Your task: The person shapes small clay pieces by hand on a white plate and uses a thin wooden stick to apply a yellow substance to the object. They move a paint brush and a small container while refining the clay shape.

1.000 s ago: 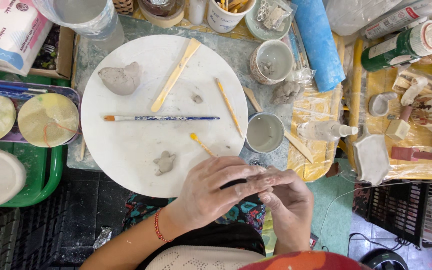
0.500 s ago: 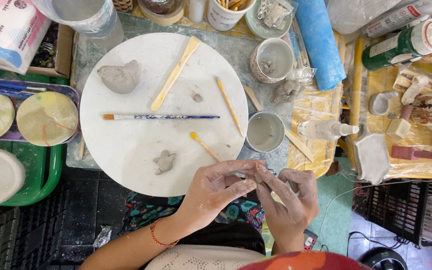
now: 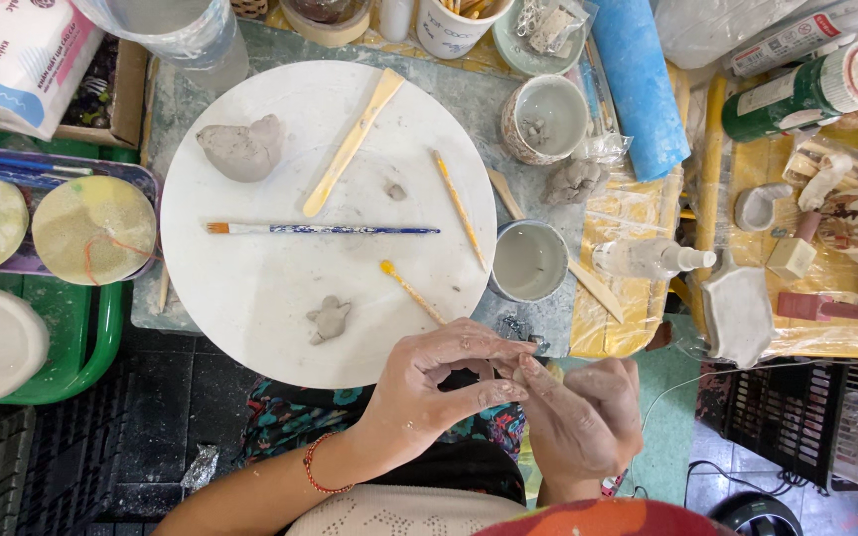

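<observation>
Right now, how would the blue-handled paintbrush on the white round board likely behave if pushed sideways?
The paintbrush lies flat on the white round board, so it cannot tip. Its slim, seemingly round handle would probably roll easily. It looks light and stiff, with only the orange bristles likely to bend.

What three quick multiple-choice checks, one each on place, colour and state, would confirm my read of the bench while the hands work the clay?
1. Where does the blue paintbrush lie?
A. on the round white board
B. in the green tray
C. inside a cup

2. What colour is the rolled mat at the top?
A. red
B. blue
C. black

3. How are the left hand and right hand placed?
A. flat on the board
B. far apart
C. fingertips meeting in front of the board's near edge

Answers: 1 A, the brush lies across the board's middle. 2 B, the roll is plainly blue. 3 C, the clay-smeared fingers pinch together beside the board's near rim; what they pinch is too small to tell.
</observation>
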